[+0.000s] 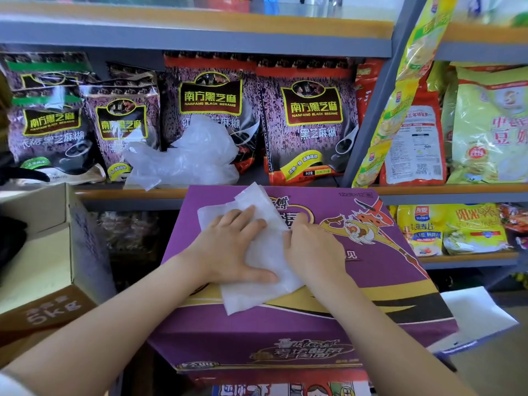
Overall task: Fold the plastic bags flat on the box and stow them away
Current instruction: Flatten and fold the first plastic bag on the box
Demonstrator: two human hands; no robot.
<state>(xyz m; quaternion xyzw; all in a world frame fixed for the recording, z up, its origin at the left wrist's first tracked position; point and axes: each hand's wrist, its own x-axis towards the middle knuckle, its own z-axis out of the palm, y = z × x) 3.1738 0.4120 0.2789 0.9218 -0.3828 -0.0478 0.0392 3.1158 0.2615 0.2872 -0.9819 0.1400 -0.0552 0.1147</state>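
A translucent white plastic bag (263, 267) lies partly folded on top of the purple carton (400, 284) in front of me. My left hand (231, 247) presses flat on the bag's left half with fingers spread. My right hand (314, 247) rests on the bag's right edge, fingertips curled onto the plastic. A loose heap of crumpled plastic bags (185, 158) sits on the shelf behind the carton, in front of the sesame packets.
Grey metal shelving (200, 38) holds black sesame packets (308, 121) and yellow snack packs (491, 124). An open cardboard box (48, 270) stands at the left. A white sheet (480, 315) lies at the right beside the carton.
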